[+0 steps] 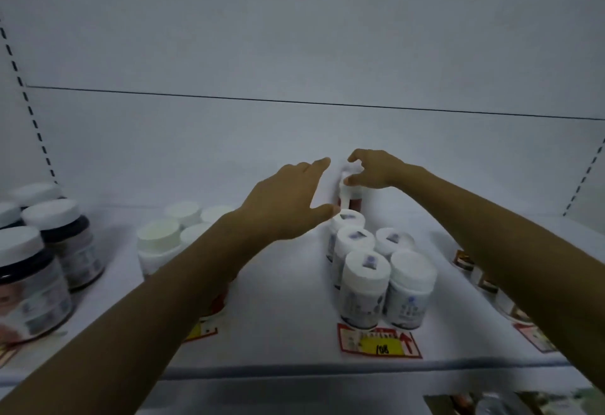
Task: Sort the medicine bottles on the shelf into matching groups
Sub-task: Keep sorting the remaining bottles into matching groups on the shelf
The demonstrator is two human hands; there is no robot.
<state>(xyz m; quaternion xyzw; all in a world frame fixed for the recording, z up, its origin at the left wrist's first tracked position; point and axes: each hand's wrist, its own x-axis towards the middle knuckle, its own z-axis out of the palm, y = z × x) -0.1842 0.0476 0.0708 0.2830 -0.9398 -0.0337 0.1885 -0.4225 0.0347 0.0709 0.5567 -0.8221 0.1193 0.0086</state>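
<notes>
Right hand [373, 169] half hides rear bottle [348, 199] (label unreadable).

A white back panel [294, 37] fills the upper half of the frame, crossed by a thin dark seam [294, 101] that slopes slightly down to the right. A slotted upright [29, 103] runs down the left edge, and a second slotted upright [586, 178] shows at the right edge. A red-bordered price label [379, 344] with a yellow patch and a handwritten number lies lower centre. A similar label [199, 332] sits partly hidden lower left, and a third label [537, 337] lower right. Blurred printed packaging [523, 403] shows at the bottom right corner.
</notes>
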